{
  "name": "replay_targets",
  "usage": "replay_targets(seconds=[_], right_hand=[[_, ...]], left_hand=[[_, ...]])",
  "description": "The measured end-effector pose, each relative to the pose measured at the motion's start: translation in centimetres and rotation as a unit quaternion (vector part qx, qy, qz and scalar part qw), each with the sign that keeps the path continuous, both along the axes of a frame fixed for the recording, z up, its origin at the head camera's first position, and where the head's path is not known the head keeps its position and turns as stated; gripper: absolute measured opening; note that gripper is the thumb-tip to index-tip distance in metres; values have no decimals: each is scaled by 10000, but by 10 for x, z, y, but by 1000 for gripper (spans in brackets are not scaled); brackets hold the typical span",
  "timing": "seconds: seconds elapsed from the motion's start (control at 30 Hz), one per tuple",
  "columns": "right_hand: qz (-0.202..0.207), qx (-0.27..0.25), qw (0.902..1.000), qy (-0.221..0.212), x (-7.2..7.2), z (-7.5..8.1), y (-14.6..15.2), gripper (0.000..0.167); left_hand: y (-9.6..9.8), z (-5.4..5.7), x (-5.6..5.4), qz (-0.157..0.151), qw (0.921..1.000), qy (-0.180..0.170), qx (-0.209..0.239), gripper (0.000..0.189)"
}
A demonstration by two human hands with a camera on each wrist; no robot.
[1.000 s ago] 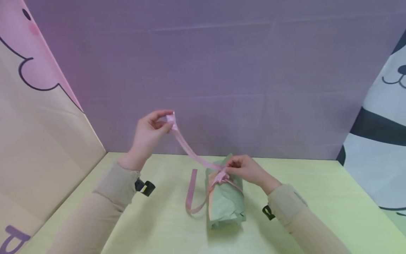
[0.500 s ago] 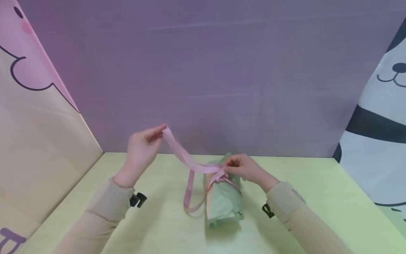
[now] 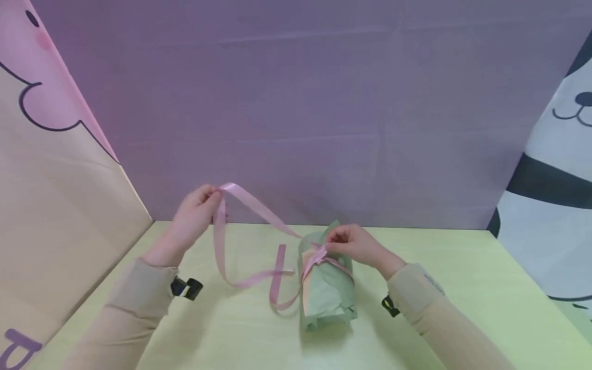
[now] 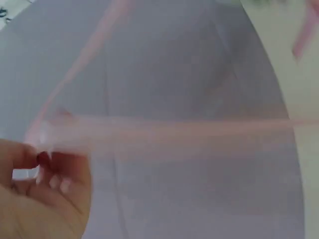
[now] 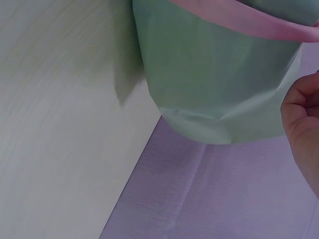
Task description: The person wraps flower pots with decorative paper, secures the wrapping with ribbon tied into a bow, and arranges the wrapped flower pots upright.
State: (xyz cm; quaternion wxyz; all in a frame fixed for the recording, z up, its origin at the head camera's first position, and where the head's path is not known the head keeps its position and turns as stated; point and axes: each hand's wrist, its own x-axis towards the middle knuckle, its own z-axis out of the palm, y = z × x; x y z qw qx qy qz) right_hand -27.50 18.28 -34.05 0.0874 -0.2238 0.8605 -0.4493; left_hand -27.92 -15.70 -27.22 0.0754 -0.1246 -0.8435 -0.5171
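A bundle wrapped in green paper (image 3: 330, 298) lies on the table, tied round its middle with a pink ribbon (image 3: 259, 205). At upper left my left hand (image 3: 191, 213) pinches the ribbon above the table. From there one stretch slants to the bundle and another hangs to the table; this ribbon is blurred in the left wrist view. My right hand (image 3: 361, 246) pinches ribbon at the knot (image 3: 319, 255) on top of the bundle, its fingertips partly hidden. The right wrist view catches the green paper (image 5: 219, 74) close up, the right hand (image 5: 304, 119) at its edge.
Another ribbon tail (image 3: 276, 282) curls on the pale table (image 3: 240, 334) left of the bundle. A purple backdrop (image 3: 296, 113) rises behind the table's far edge. Printed cartoon panels flank both sides, with a panda (image 3: 555, 169) on the right one.
My left hand has come down and leftward, and its hold is now partway along the ribbon, with a length dropping below to the table. The right hand stays at the knot.
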Motion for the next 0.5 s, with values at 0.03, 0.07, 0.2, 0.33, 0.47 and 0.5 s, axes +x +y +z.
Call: replay_targets(seconds=[0.03, 0.07, 0.2, 0.33, 0.47, 0.5], right_hand=[[1, 3, 10000, -8, 0, 0, 0, 11], [17, -7, 10000, -13, -1, 1, 0, 11], [20, 33, 10000, 76, -3, 1, 1, 12], [-65, 121, 9997, 176, -5, 1, 3, 12], [-44, 136, 9998, 171, -7, 1, 5, 13], [-29, 148, 9998, 154, -8, 2, 5, 14]], left_hand=[[6, -1, 1, -225, 9992, -330, -3, 32], [13, -3, 3, -458, 9974, -558, -23, 32], [53, -10, 17, -1221, 9874, -587, -819, 24], [97, -15, 40, -2122, 9643, -236, -1569, 15], [135, -21, 61, -2720, 9389, -33, -2107, 15], [143, -23, 64, -2809, 9333, 76, -2236, 16]])
